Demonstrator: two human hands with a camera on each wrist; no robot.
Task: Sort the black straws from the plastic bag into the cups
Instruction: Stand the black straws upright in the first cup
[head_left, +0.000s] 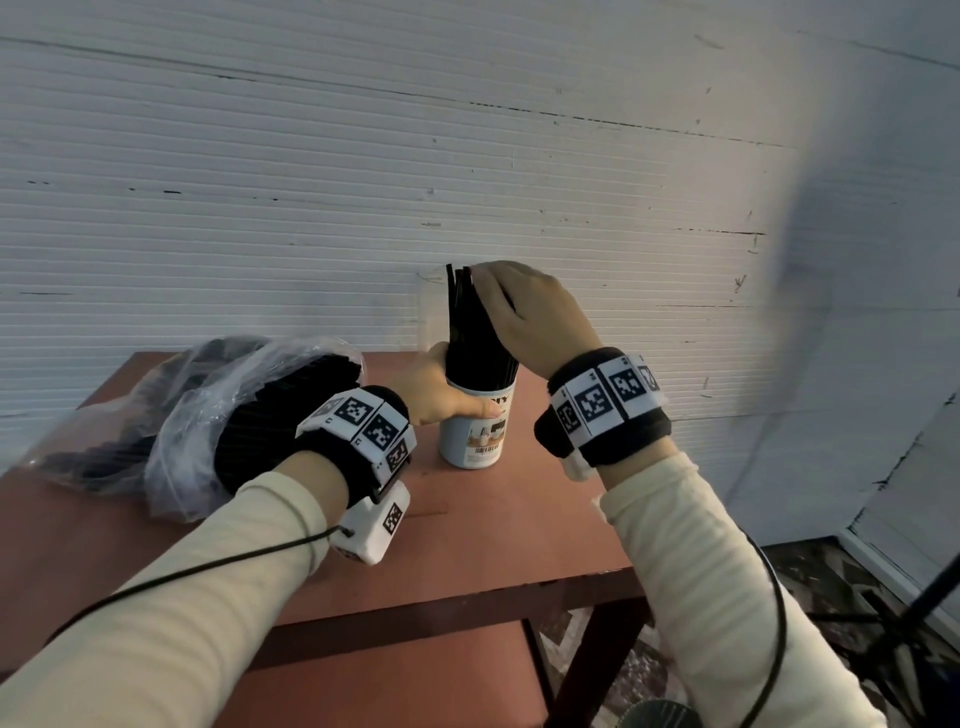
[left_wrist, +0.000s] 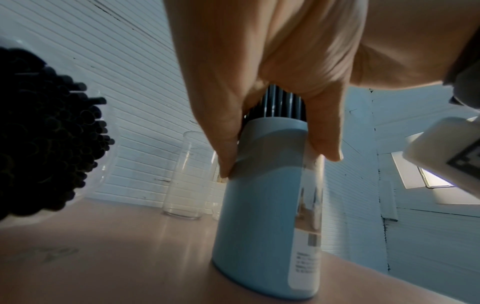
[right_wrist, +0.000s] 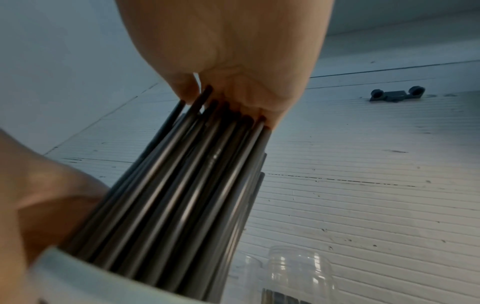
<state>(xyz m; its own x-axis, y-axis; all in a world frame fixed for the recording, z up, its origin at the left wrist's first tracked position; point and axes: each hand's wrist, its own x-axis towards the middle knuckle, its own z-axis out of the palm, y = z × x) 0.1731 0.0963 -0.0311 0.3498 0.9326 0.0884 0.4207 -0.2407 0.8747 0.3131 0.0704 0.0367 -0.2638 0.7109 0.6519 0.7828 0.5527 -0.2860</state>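
A light blue cup (head_left: 470, 434) stands on the red-brown table (head_left: 519, 530), packed with black straws (head_left: 475, 332) that stick well above its rim. My left hand (head_left: 441, 395) grips the cup just below the rim; in the left wrist view its fingers (left_wrist: 223, 131) wrap the cup (left_wrist: 262, 205). My right hand (head_left: 519, 312) lies over the straw tops, and its palm (right_wrist: 233, 67) presses on the straw ends (right_wrist: 187, 185). A clear plastic bag (head_left: 176, 415) of more black straws (left_wrist: 46, 131) lies at the left of the table.
A clear glass cup (left_wrist: 187, 181) stands behind the blue cup near the ribbed white wall (head_left: 363, 182). A clear jar (right_wrist: 298, 271) shows low in the right wrist view. The table's right edge (head_left: 618, 561) drops to patterned floor, and a dark stand (head_left: 914, 613) is there.
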